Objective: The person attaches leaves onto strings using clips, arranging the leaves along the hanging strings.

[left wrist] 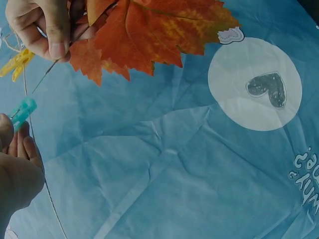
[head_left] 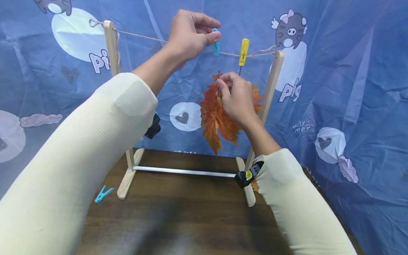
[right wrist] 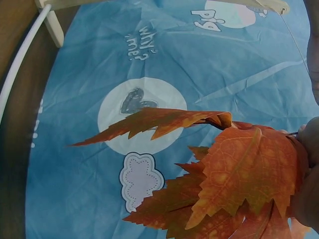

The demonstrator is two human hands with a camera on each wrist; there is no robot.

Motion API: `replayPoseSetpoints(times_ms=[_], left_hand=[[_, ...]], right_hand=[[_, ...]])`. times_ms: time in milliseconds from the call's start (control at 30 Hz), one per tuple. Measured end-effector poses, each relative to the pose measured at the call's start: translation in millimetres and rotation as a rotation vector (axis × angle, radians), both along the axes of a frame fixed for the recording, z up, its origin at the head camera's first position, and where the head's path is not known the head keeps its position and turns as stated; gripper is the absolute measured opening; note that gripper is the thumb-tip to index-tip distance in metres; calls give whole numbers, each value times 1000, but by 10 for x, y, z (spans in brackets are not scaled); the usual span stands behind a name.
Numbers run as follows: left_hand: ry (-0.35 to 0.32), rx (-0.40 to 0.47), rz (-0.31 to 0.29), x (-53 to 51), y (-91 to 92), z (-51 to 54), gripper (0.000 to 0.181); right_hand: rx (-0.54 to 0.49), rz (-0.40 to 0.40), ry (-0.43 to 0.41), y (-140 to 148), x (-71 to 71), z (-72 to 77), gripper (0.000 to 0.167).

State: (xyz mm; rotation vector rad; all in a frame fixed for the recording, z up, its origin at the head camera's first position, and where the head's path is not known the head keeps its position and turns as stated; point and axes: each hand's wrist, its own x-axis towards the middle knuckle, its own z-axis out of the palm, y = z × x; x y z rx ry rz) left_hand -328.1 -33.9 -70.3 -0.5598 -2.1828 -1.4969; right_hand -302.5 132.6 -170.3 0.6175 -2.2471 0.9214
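Observation:
My left hand (head_left: 194, 35) pinches a light-blue clothespin (head_left: 216, 44) at the string (head_left: 143, 36). In the left wrist view that clothespin (left wrist: 22, 112) is upright between thumb and fingers, close to the tip of a thin stem. Lower and to the right, my right hand (head_left: 237, 95) pinches the stem of an orange maple leaf (head_left: 215, 117). The right wrist view shows the leaf (right wrist: 244, 169) hanging from that hand, overlapping other leaves. A yellow clothespin (head_left: 244, 52) is clipped on the string, and a dark stem runs down from it behind my right hand.
The string spans two wooden posts (head_left: 275, 79), joined low down by a white rod (head_left: 185, 171). Another blue clothespin (head_left: 103, 194) lies on the brown table (head_left: 178, 219) at left. Blue printed cloth (head_left: 366, 88) hangs behind and to the right.

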Motion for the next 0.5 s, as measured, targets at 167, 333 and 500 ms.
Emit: replayPoseSetpoints(times_ms=[167,333,500], left_hand=[[-29,-50,18,3,35,9,31],[-63,-97,26,5,58,31,30],[-76,-165,15,6,50,34,32]], right_hand=[[-16,-3,3,-17,-6,12,23],[-24,-13,6,-56,-8,27,22],[-73,9,-14,-79,-14,38,21]])
